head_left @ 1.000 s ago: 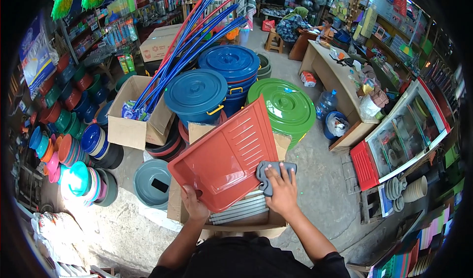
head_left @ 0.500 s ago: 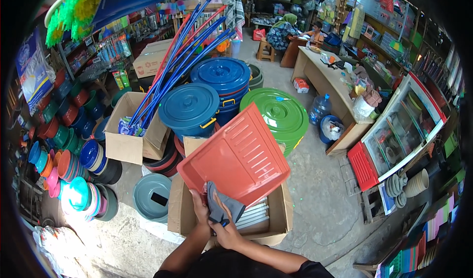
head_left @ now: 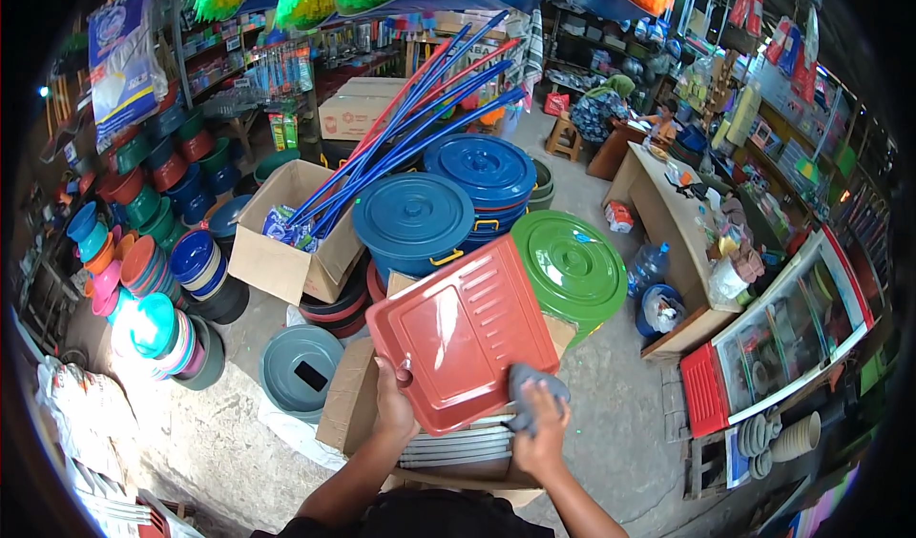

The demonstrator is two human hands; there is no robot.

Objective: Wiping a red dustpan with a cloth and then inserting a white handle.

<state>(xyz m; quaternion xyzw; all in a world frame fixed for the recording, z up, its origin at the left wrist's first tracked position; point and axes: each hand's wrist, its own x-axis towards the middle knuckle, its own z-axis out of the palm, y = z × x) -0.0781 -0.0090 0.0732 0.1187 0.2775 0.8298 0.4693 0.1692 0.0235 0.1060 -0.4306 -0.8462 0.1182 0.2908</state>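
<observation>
A red plastic tray [head_left: 448, 338] with a ridged side and a small round hole is held tilted in front of me. My left hand [head_left: 395, 404] grips its lower left edge, fingers partly hidden behind it. My right hand [head_left: 542, 433] is closed on a grey cloth [head_left: 530, 385], which touches the tray's lower right edge. Beneath the tray stands an open cardboard box [head_left: 342, 412] holding several stacked pieces with pale grey edges [head_left: 456, 448].
Blue lidded tubs [head_left: 412, 216] and a green lidded tub [head_left: 572, 266] stand ahead. A box [head_left: 262, 269] of blue and red poles is left of them. A grey basin [head_left: 301, 352] holds a dark flat object. Right are a desk [head_left: 641, 190] and glass cabinet [head_left: 787, 328]; two people sit beyond.
My right hand has moved with the cloth from beside my left hand to the tray's lower right edge. The tray has come slightly lower, and the view has shifted left.
</observation>
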